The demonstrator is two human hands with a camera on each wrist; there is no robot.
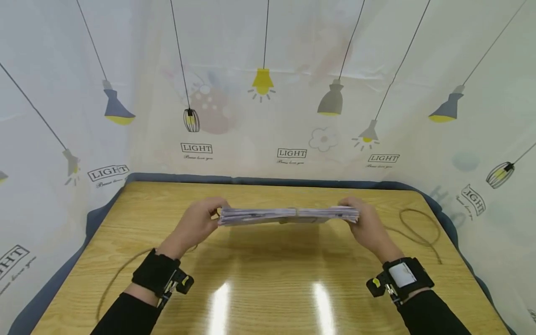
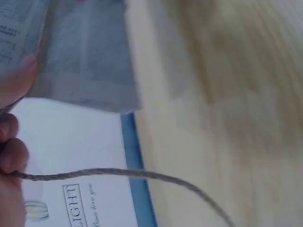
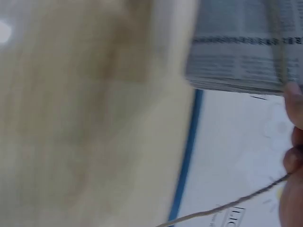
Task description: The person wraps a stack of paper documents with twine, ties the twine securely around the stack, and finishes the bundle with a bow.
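Note:
A flat stack of newspapers [image 1: 259, 215] is held level above the table, its folded edges facing me. Twine runs across the stack's underside in the right wrist view, and a strand crosses its middle edge in the head view. My left hand [image 1: 200, 222] grips the left end, its thumb against the paper in the left wrist view. At the other end, my right hand [image 1: 367, 228] grips the stack, thumb on the strand. A loose length of twine [image 2: 113, 171] trails from the left fingers, and another twine length [image 3: 227, 205] from the right.
The wooden table [image 1: 268, 260] has a dark blue border [image 1: 272, 179] along its far edge. Behind it hangs a pale cloth [image 1: 234, 42] printed with lamps. Twine lies looped on the table's right side and curves along its left.

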